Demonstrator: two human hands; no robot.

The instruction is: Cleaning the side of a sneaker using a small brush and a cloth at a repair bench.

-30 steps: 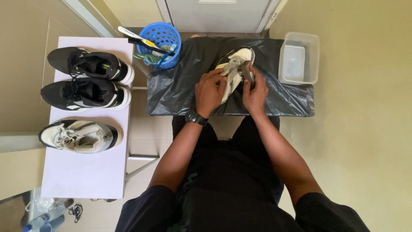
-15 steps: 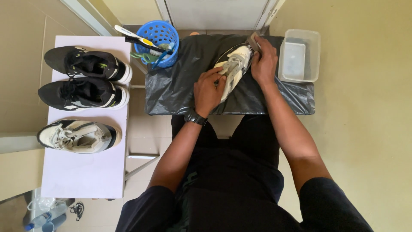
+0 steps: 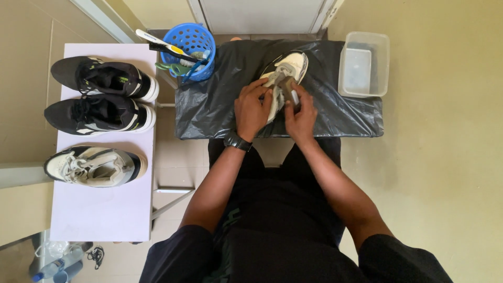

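A white sneaker [image 3: 292, 64] lies on a black plastic sheet [image 3: 215, 107] that covers a low bench in front of me. My left hand [image 3: 253, 108] grips the sneaker's near end from the left. My right hand [image 3: 301, 116] is closed on a small brush [image 3: 290, 90] with a pale handle, pressed against the shoe's upper. The two hands nearly touch over the shoe. A black watch sits on my left wrist. The brush's bristles are mostly hidden by my fingers.
A blue perforated basket [image 3: 195, 37] holding brushes stands at the sheet's far left corner. A clear plastic tub [image 3: 380, 68] sits at the right end. On a white table [image 3: 99, 209] to the left lie two black sneakers [image 3: 102, 78] and one white-grey sneaker [image 3: 91, 166].
My right hand was out at the sheet's far right near the tub half a second ago; it has come back onto the sneaker with the brush. My left hand stayed on the shoe.
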